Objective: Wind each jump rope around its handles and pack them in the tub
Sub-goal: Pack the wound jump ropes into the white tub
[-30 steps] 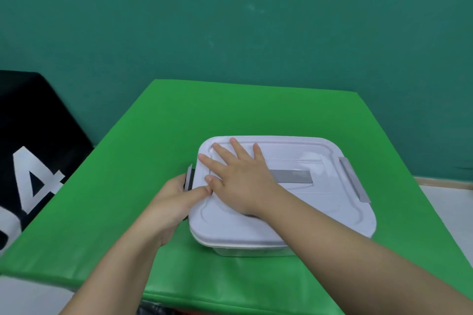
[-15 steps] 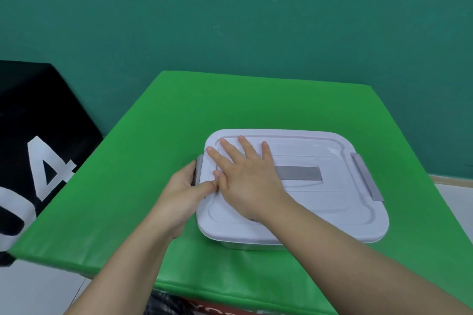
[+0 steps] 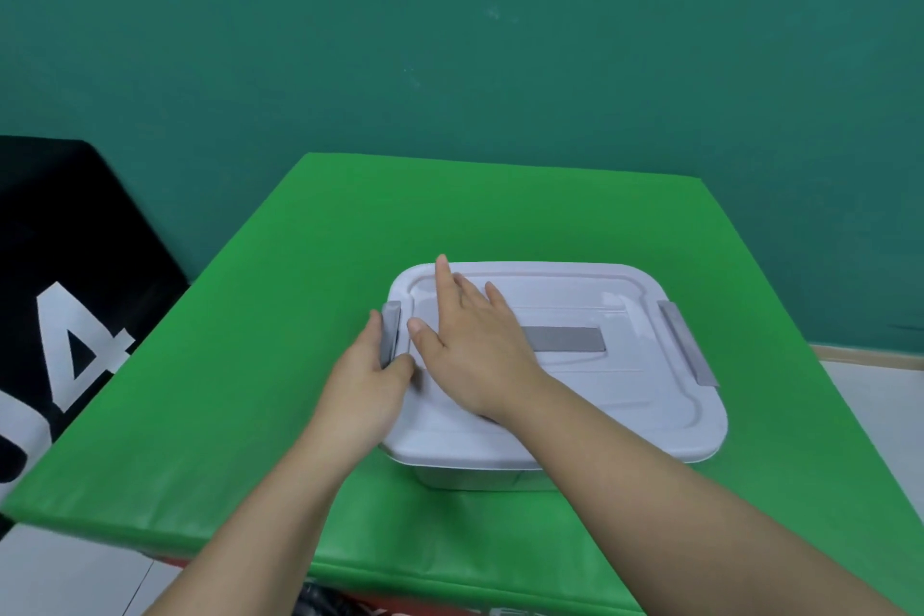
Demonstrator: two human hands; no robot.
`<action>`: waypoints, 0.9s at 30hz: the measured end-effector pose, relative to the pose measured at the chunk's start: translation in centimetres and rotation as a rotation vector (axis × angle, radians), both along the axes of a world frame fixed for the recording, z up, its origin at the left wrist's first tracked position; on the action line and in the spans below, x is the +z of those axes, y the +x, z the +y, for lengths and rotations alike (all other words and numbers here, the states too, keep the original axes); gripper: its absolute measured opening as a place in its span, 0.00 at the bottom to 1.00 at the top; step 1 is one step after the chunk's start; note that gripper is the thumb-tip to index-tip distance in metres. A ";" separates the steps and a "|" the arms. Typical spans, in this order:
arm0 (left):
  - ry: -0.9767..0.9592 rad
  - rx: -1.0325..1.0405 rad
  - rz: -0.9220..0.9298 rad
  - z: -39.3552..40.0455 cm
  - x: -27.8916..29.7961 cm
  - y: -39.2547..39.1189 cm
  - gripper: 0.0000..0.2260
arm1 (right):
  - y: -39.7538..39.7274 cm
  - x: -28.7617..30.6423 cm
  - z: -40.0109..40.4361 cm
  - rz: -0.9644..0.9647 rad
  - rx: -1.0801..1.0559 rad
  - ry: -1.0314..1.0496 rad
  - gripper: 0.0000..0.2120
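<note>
A tub [image 3: 465, 478] stands on the green mat with its white lid [image 3: 625, 405] on, so the inside and any jump ropes are hidden. My right hand [image 3: 475, 345] lies flat on the left half of the lid, its fingers straight and pointing at the far left corner. At the tub's left side, my left hand [image 3: 360, 385] grips the grey left latch [image 3: 390, 325], thumb on the lid's edge and fingers along the latch's outer side. The grey right latch [image 3: 687, 345] lies untouched. A grey strip [image 3: 570, 339] marks the lid's middle.
The green mat [image 3: 250, 365] spreads wide around the tub and ends in a front edge close to me. A black board with a white number [image 3: 65, 290] leans at the left. A teal wall [image 3: 450, 40] stands behind the mat.
My right hand's fingers have turned toward the lid's far left corner. My left hand has stayed at the left latch, and more of the latch's grey face shows now.
</note>
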State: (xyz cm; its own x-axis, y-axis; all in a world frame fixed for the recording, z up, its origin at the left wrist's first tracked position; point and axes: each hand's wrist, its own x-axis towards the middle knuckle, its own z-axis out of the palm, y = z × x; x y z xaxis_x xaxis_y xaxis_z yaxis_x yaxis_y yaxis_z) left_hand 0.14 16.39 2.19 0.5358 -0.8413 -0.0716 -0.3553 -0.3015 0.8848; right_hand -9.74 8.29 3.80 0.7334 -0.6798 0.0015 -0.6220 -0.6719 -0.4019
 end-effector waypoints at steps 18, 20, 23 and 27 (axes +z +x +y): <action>0.012 -0.316 -0.823 -4.4 1.0 0.7 0.34 | -11.2 0.3 -5.8 -0.166 -0.243 -0.218 0.23; 0.087 -0.405 -0.911 -4.8 1.1 0.3 0.36 | -11.7 -0.1 -5.8 0.031 -0.213 -0.177 0.32; 0.127 -0.459 -0.930 -4.7 0.7 0.6 0.32 | -11.5 -0.4 -5.7 0.167 -0.178 -0.146 0.40; 0.045 -0.460 -1.067 -5.2 -0.9 1.3 0.27 | -11.2 -1.3 -6.0 0.152 -0.178 -0.261 0.36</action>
State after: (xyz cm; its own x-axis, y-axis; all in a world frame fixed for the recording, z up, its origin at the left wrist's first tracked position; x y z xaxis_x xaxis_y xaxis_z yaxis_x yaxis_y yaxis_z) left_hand 1.43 11.24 1.30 -0.0138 -0.9803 0.1973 -0.9977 0.0266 0.0621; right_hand -20.95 2.28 2.45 0.6089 -0.7879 0.0918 -0.7780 -0.6157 -0.1246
